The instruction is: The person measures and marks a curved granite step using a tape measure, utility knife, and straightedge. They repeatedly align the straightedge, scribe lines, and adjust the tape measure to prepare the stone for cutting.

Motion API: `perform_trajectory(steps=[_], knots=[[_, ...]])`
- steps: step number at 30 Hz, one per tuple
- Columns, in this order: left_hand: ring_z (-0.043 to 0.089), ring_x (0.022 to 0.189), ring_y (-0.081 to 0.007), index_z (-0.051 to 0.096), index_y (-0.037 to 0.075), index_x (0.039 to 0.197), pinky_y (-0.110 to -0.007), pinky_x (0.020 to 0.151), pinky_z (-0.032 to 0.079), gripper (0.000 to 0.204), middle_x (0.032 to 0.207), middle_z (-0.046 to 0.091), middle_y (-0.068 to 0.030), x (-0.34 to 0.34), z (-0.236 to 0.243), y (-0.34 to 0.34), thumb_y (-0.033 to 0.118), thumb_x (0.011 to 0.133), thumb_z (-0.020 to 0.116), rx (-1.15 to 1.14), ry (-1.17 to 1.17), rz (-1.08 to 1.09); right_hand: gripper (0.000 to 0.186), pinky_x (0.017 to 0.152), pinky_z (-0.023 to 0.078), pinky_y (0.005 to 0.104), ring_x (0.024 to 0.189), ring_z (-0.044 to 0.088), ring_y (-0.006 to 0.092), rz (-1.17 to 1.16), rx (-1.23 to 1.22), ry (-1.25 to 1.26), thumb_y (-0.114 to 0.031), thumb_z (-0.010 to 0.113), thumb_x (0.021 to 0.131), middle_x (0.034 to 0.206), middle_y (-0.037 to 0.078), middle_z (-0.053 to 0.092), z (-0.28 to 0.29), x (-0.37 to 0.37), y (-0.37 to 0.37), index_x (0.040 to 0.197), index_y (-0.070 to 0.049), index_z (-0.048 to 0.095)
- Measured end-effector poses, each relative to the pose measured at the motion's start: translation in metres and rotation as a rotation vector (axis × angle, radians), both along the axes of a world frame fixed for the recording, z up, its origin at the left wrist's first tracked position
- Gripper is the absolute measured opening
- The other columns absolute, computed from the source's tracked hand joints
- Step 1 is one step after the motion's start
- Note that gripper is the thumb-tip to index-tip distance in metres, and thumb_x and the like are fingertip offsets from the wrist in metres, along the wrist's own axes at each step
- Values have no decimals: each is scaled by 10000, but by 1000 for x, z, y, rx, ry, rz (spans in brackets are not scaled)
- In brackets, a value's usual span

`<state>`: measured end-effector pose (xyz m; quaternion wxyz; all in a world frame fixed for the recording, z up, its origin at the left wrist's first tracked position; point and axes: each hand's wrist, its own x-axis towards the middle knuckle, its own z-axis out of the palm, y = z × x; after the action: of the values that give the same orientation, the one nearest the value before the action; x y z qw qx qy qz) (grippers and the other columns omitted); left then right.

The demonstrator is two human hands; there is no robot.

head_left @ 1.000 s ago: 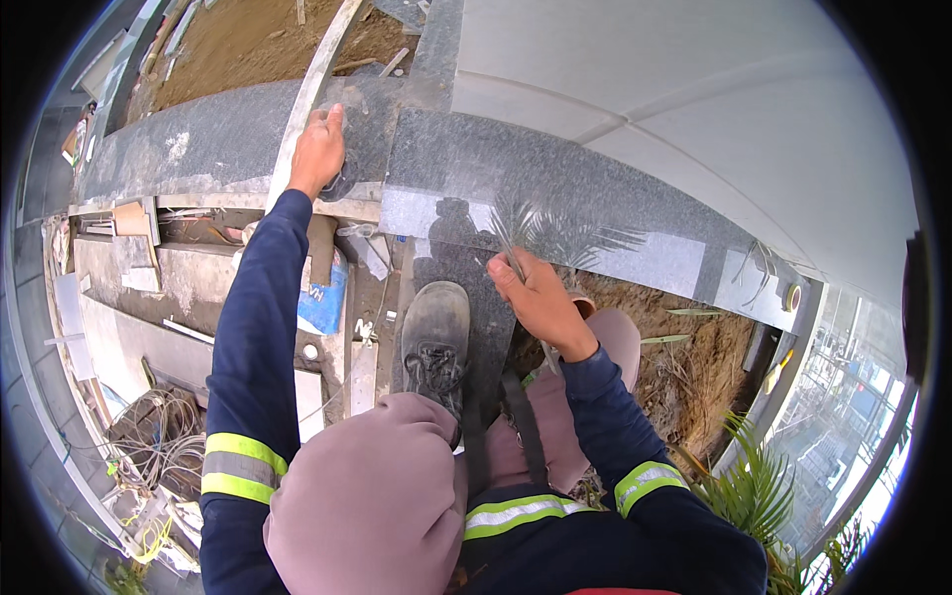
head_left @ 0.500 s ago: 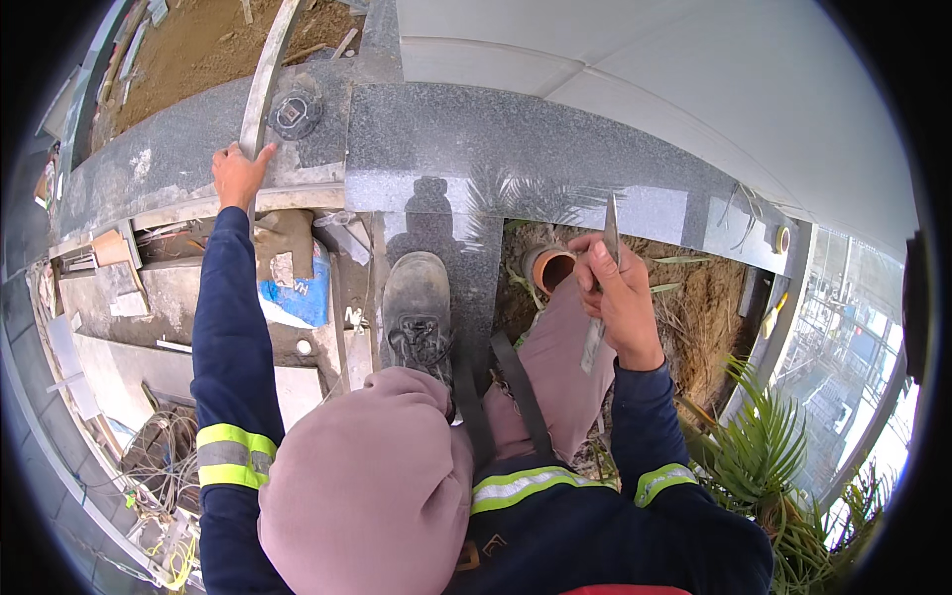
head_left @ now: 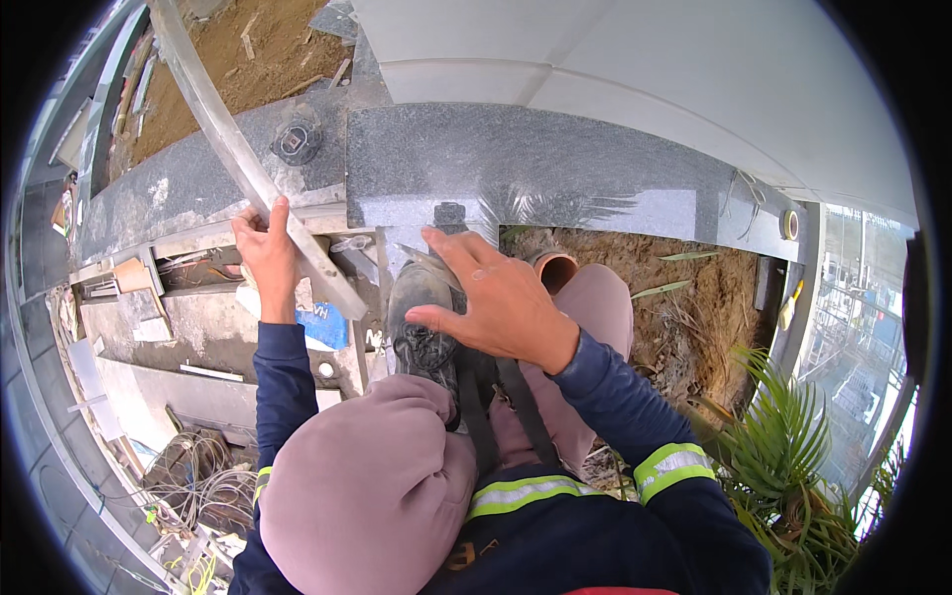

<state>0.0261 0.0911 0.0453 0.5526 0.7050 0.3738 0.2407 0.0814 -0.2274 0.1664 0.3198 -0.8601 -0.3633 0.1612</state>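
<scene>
Long metal straightedge gripped at a dark granite ledge

The left hand [head_left: 266,260] is clenched round a flat, pale metal straightedge [head_left: 243,159] — its long axis runs from upper left down to lower right, ending beside a worn dark boot [head_left: 421,322]. The right hand [head_left: 494,299] is released, fingers spread flat over that boot. Beyond lies the speckled, polished granite slab [head_left: 555,174] — then bare soil and green palm fronds [head_left: 793,466].

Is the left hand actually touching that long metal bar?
Touching. The head view shows the left hand wrapped round the long metal bar, fingers and thumb closed on its edge where it crosses the grey stone slab.
</scene>
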Motion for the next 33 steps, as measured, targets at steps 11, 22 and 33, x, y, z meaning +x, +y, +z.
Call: perform_trajectory(steps=[11,22,33], knots=[[657,959,-184,540,-2,1200,-341,854,550,392,1054,650,-82,77,1,-136,237,960,739,-873,-166,-375,862,619,569,441,693,678,338,-74,-234,-196,-247,747,813,973,131,630,-93,48,-24,1581,-239,354],[716,808,-202,636,-31,1044,-296,617,573,398,960,693,-129,111,-61,-85,351,966,716,-451,505,-748,790,682,580,428,799,701,326,-133,-375,-103,-241,731,827,971,146,658,-156,64,-11,1546,-174,409],[635,1107,-372,588,-24,1235,-451,936,516,549,1225,619,-233,116,36,-30,349,877,773,762,626,-1088,842,691,585,441,824,706,368,-195,-421,-14,-271,806,814,1243,204,540,-138,60,-30,1526,-93,393]])
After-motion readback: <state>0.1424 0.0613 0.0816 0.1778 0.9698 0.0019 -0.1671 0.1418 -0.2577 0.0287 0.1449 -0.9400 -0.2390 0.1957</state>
